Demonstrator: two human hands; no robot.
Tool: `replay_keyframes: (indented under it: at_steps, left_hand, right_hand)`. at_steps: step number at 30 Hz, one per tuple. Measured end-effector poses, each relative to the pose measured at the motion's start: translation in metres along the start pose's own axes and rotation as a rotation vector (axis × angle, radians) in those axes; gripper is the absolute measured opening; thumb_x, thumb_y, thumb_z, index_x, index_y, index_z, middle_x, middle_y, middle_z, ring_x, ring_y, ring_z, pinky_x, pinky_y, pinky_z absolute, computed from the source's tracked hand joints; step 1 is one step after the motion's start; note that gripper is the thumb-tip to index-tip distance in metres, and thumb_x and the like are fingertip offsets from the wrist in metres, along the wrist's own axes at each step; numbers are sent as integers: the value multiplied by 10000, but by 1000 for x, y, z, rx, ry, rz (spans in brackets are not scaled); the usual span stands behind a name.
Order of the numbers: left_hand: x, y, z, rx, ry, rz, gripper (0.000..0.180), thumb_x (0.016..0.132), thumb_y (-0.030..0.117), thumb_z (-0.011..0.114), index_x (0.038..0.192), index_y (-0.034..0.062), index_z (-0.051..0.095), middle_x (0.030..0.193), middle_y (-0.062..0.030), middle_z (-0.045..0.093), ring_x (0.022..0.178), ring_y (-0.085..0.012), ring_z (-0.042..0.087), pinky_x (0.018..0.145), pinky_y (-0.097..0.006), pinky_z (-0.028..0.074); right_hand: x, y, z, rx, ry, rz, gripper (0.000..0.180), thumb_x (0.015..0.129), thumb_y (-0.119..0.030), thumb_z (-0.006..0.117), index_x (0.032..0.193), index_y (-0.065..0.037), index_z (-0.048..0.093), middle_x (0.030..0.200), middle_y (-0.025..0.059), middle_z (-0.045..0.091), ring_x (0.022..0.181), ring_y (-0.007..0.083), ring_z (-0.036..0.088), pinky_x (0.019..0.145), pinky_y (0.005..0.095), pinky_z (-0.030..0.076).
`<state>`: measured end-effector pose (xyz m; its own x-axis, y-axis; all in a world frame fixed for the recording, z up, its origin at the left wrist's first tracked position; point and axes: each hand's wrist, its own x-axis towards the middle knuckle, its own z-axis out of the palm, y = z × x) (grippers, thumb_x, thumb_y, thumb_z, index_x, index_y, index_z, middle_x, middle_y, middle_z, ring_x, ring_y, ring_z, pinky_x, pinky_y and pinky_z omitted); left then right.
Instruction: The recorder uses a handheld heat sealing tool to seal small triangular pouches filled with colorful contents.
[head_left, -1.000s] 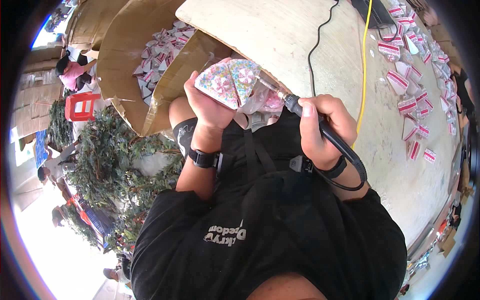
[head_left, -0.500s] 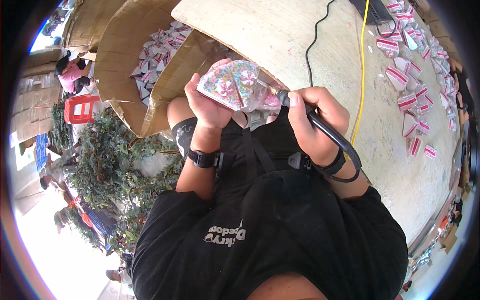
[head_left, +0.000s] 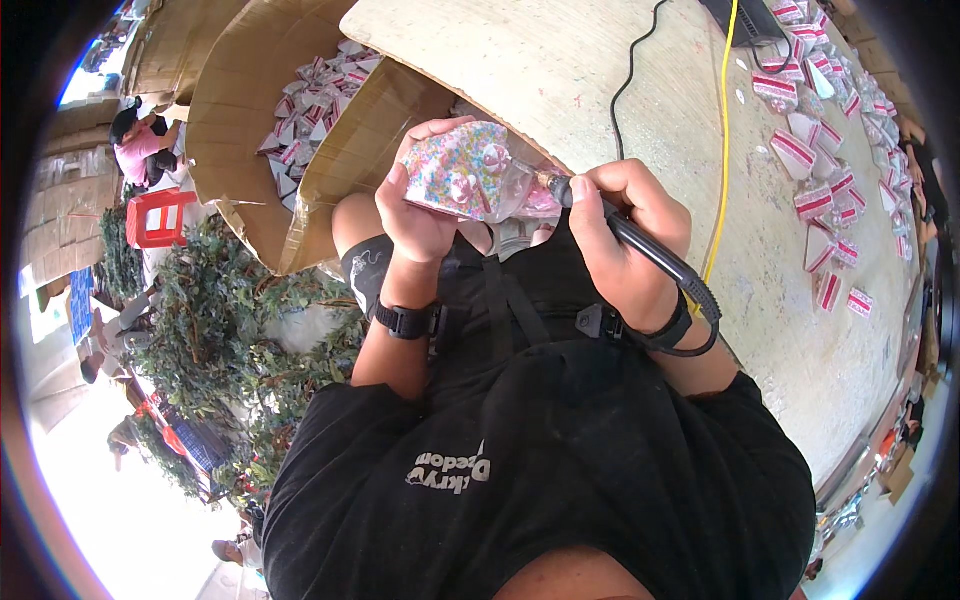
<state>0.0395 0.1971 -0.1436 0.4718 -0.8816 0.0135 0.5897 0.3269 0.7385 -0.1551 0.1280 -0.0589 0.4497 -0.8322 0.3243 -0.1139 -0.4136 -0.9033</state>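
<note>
My left hand is wrapped round a pair of toy cake slices, covered in pastel sprinkles with pink-and-white swirl candies on top. The slices are tilted, and clear plastic film sticks out at their right side. In my right hand is a soldering iron with a black handle, a brass collar and a thick black cord looping back past my wrist. Its front end points left at the film beside the slices. Whether the tip touches the film I cannot tell. Something pink shows behind the film.
A pale table stretches ahead and to the right, with many wrapped wedges along its far right. A black power box, a yellow cord and a black cord lie on it. At left stand a cardboard box of wedges and leafy greenery.
My left hand has turned the cake slices, so their tops tilt differently and more clear film shows at the right. The soldering iron's front end has shifted slightly upward.
</note>
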Motion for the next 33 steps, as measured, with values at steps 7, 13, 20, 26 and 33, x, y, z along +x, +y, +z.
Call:
replay_keyframes:
  at_steps: [7,13,20,26,33]
  left_hand:
    - [3,11,-9,208,-143,126,765,821,608,482,1272,-9,518,1381,-309,482,1269,-407,521,1072,-514,412]
    - [1,18,-3,167,-127,125,803,797,610,545,1226,-69,527,1334,-299,515,1206,-382,570,1023,-487,466]
    - [3,20,-6,90,-131,63,777,825,618,497,1257,-28,519,1350,-300,512,1228,-401,554,1045,-504,445]
    - [2,23,-4,-237,-6,-92,838,871,676,422,1362,-1,471,1444,-339,436,1333,-455,463,1099,-527,393]
    - [6,12,-3,-294,155,-142,874,857,700,416,1386,5,447,1453,-311,443,1339,-471,454,1052,-596,428]
  right_hand:
    - [-1,3,-1,55,-6,-11,96,895,-42,697,849,-2,622,635,17,590,555,23,489,506,206,372]
    - [-3,5,-1,74,-30,-17,89,905,-46,686,864,-1,621,648,17,594,560,27,492,513,211,377]
    - [-5,6,2,92,-22,-14,90,914,-68,690,886,1,639,683,37,629,584,36,525,523,214,396]
    - [-4,5,-4,112,174,-143,66,920,-56,671,922,7,651,766,67,675,607,57,553,549,216,430]
    - [-12,4,-6,76,52,-243,115,843,-80,726,917,-16,667,740,72,690,577,130,625,531,246,466]
